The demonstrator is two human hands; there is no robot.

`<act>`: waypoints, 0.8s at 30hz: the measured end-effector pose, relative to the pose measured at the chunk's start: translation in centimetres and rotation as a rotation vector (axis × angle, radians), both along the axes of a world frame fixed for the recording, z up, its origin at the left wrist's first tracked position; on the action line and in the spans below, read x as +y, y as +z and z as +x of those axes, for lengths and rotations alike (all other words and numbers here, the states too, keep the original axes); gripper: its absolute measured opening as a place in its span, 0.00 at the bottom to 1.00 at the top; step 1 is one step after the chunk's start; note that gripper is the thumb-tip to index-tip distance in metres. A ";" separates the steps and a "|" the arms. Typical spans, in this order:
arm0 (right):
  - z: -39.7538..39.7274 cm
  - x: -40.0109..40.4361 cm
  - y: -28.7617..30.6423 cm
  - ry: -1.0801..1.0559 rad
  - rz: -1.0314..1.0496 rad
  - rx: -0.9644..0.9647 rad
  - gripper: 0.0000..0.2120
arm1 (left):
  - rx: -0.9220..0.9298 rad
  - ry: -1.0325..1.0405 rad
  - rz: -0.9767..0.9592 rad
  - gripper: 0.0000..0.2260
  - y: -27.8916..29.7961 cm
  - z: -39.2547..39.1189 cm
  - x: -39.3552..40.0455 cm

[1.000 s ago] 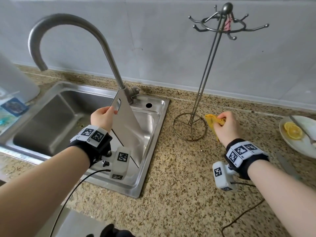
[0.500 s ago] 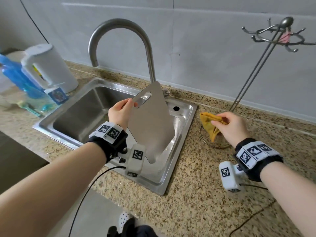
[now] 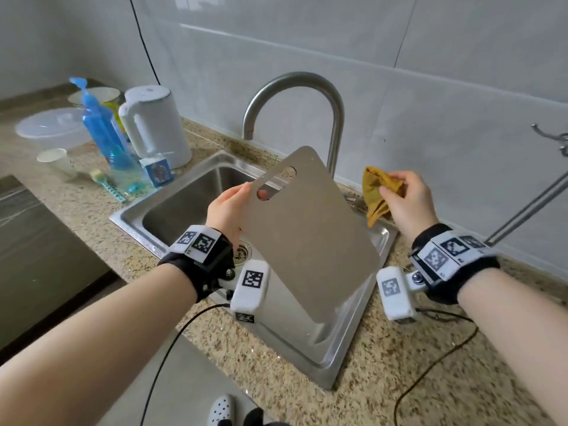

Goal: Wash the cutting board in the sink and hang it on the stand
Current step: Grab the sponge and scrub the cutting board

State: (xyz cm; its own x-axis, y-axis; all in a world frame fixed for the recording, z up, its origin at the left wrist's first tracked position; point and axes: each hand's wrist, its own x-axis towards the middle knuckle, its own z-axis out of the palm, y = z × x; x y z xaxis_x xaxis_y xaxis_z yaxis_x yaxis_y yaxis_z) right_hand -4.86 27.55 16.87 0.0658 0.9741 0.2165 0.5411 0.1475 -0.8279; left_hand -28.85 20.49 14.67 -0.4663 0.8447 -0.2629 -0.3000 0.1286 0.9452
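A thin grey metal cutting board [image 3: 307, 232] with a slot handle is tilted over the steel sink [image 3: 172, 207]. My left hand [image 3: 227, 210] grips it at the slot end, a finger showing through the slot. My right hand [image 3: 405, 198] pinches a crumpled yellow cloth [image 3: 376, 189] just right of the board, above the sink's right rim. The curved tap [image 3: 307, 87] arches behind the board; no water is running. Only part of the wire hanging stand [image 3: 528, 207] shows at the right edge.
Left of the sink stand a white kettle [image 3: 153, 130], a blue bottle [image 3: 98, 124], a small blue carton [image 3: 158, 172], a paper cup [image 3: 58, 161] and a clear lidded bowl [image 3: 52, 127]. Black cables [image 3: 436, 367] trail over the granite counter.
The view has swung left, so the stand slid almost out of frame. My left hand lifted and turned the board flatter toward me. My right hand brought the cloth up close to the board.
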 end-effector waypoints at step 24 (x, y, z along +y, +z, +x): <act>-8.4 -2.0 1.7 0.628 0.483 -0.535 0.23 | -0.138 -0.169 0.184 0.11 1.2 2.3 0.8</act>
State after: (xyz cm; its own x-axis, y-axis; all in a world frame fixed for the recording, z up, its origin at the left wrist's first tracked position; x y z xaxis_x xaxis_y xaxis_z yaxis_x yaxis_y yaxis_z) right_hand -13.27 25.57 18.52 -0.6627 0.5951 0.4546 0.5359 0.8009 -0.2673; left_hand -26.59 21.31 15.89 -0.2852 0.9468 -0.1493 -0.4168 0.0178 0.9088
